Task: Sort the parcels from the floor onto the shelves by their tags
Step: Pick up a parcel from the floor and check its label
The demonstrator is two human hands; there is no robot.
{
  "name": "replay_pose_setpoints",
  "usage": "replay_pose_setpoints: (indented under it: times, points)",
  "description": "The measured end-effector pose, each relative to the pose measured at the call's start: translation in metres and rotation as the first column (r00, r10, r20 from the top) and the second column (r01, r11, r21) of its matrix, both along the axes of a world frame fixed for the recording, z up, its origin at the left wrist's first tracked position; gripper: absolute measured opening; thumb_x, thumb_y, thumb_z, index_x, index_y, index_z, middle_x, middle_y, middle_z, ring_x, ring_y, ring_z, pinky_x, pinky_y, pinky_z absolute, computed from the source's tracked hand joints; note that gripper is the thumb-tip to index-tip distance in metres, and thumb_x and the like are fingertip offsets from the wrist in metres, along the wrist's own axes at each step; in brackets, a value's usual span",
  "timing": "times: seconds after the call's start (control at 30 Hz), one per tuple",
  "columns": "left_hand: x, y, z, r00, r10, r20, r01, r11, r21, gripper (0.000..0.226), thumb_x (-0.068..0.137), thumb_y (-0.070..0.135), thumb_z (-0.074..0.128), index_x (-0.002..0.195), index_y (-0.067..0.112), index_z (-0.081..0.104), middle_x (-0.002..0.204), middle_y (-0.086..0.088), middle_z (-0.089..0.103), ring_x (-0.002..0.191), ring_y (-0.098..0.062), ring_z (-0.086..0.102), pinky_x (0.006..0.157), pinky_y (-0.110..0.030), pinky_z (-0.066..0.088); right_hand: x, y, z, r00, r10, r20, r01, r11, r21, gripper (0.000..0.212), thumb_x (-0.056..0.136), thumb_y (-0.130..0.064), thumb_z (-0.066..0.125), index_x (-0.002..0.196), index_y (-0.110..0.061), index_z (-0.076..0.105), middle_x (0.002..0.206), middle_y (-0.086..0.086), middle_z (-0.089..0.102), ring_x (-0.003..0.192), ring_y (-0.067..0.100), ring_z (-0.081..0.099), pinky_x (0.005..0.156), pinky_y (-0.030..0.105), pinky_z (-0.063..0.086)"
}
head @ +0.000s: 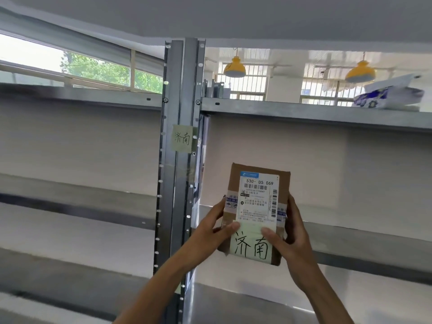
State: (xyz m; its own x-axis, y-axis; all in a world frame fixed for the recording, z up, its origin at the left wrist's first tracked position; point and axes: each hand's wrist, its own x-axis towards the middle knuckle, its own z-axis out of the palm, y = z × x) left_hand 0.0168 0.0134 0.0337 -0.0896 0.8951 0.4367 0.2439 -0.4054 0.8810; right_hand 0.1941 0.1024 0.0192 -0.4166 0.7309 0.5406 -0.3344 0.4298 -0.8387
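Observation:
A small brown cardboard parcel [258, 197] is held upright in front of the metal shelving, its white shipping label facing me. A pale green tag [251, 245] with two handwritten black characters is stuck on its lower part. My left hand [214, 230] grips the parcel's left edge, thumb on the tag. My right hand [291, 237] grips the right edge, thumb also on the tag. A matching green tag [182, 138] with the same characters is taped on the grey upright post [180, 94], above and left of the parcel.
Grey metal shelves run left [77, 202] and right [364, 239] of the post at several levels. A blue-and-white soft package [390, 95] lies on the upper right shelf [304, 111]. Windows and yellow hanging lamps show behind.

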Motion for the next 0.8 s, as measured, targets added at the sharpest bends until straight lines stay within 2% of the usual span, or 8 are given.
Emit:
replay_pose_setpoints:
  times: [0.13, 0.23, 0.33, 0.43, 0.53, 0.63, 0.8]
  points:
    - [0.02, -0.017, -0.018, 0.999, 0.033, 0.015, -0.033, 0.999, -0.002, 0.042, 0.092, 0.026, 0.052, 0.132, 0.026, 0.042, 0.122, 0.008, 0.061, 0.101, -0.003, 0.066, 0.073, -0.024, 0.058, 0.017, -0.022, -0.01, 1.0, -0.02, 0.019, 0.02, 1.0, -0.004, 0.088, 0.074, -0.01, 0.07, 0.142, -0.045, 0.028, 0.14, -0.008, 0.049, 0.111, 0.012, 0.063, 0.07, 0.034, 0.06]
    - [0.032, -0.029, -0.032, 0.998, 0.063, 0.001, -0.063, 0.998, -0.027, 0.041, 0.092, 0.027, 0.052, 0.132, 0.026, 0.043, 0.114, 0.009, 0.063, 0.092, -0.001, 0.068, 0.063, -0.018, 0.055, 0.03, -0.038, -0.026, 0.998, -0.045, 0.055, 0.045, 0.999, -0.008, 0.089, 0.072, -0.016, 0.071, 0.143, -0.045, 0.026, 0.141, -0.006, 0.048, 0.117, 0.018, 0.06, 0.077, 0.043, 0.06]
    - [0.042, -0.041, -0.046, 0.996, 0.084, 0.015, -0.083, 0.995, -0.047, 0.04, 0.092, 0.027, 0.052, 0.131, 0.024, 0.044, 0.109, 0.009, 0.064, 0.086, 0.0, 0.069, 0.06, -0.017, 0.054, 0.04, -0.051, -0.037, 0.996, -0.058, 0.065, 0.06, 0.997, -0.039, 0.088, 0.071, -0.018, 0.071, 0.143, -0.043, 0.026, 0.141, -0.005, 0.047, 0.117, 0.016, 0.058, 0.077, 0.039, 0.06]
    - [0.045, -0.048, -0.054, 0.994, 0.109, 0.024, -0.107, 0.992, -0.061, 0.04, 0.09, 0.03, 0.054, 0.129, 0.024, 0.046, 0.115, 0.006, 0.063, 0.093, -0.008, 0.069, 0.067, -0.024, 0.059, 0.043, -0.059, -0.045, 0.996, -0.059, 0.062, 0.063, 0.996, -0.056, 0.086, 0.074, -0.014, 0.069, 0.144, -0.041, 0.026, 0.14, -0.007, 0.047, 0.119, 0.016, 0.057, 0.075, 0.033, 0.06]
    - [0.044, -0.049, -0.057, 0.984, 0.176, 0.023, -0.173, 0.98, -0.097, 0.041, 0.089, 0.033, 0.057, 0.128, 0.027, 0.047, 0.121, 0.002, 0.061, 0.105, -0.018, 0.065, 0.078, -0.038, 0.06, 0.042, -0.061, -0.049, 0.996, -0.066, 0.062, 0.071, 0.994, -0.08, 0.084, 0.077, -0.012, 0.069, 0.143, -0.042, 0.027, 0.14, -0.008, 0.047, 0.118, 0.016, 0.057, 0.072, 0.032, 0.06]
    - [0.042, -0.045, -0.059, 0.973, 0.227, 0.043, -0.22, 0.968, -0.122, 0.047, 0.086, 0.037, 0.061, 0.129, 0.026, 0.046, 0.123, 0.0, 0.061, 0.105, -0.021, 0.065, 0.078, -0.044, 0.06, 0.038, -0.059, -0.051, 0.995, -0.077, 0.064, 0.082, 0.993, -0.084, 0.081, 0.08, -0.01, 0.067, 0.143, -0.042, 0.028, 0.138, -0.01, 0.05, 0.117, 0.016, 0.058, 0.071, 0.031, 0.059]
    - [0.03, -0.024, -0.057, 0.96, 0.268, 0.084, -0.259, 0.96, -0.109, 0.039, 0.087, 0.035, 0.061, 0.12, 0.024, 0.044, 0.117, -0.002, 0.062, 0.102, -0.019, 0.066, 0.065, -0.031, 0.061, 0.02, -0.043, -0.046, 0.994, -0.105, 0.029, 0.107, 0.989, -0.105, 0.071, 0.081, -0.012, 0.067, 0.138, -0.04, 0.037, 0.129, -0.015, 0.056, 0.111, 0.015, 0.063, 0.069, 0.033, 0.06]
